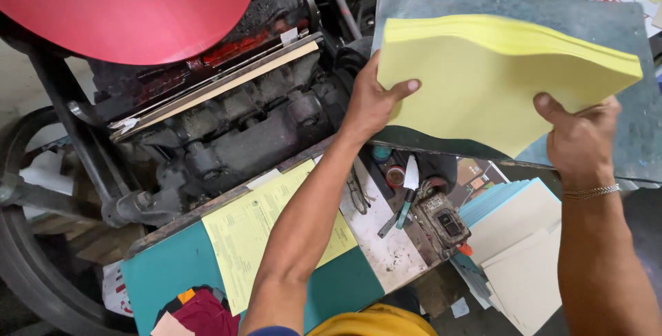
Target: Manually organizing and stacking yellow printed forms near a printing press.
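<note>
A thick stack of blank yellow paper (483,81) is held in the air by both my hands, just above a grey-green metal table (620,25). My left hand (372,101) grips its left edge, thumb on top. At the stack's lower right corner my right hand (579,143), with a metal bracelet at the wrist, clasps it. The stack bows slightly in the middle.
A black, ink-stained printing press (248,122) with a big red ink disc (131,5) fills the left. Below lies a teal board (172,267) with a printed yellow sheet (248,232), pliers, a knife (407,191), a switch box (445,222) and cream card stacks (517,239).
</note>
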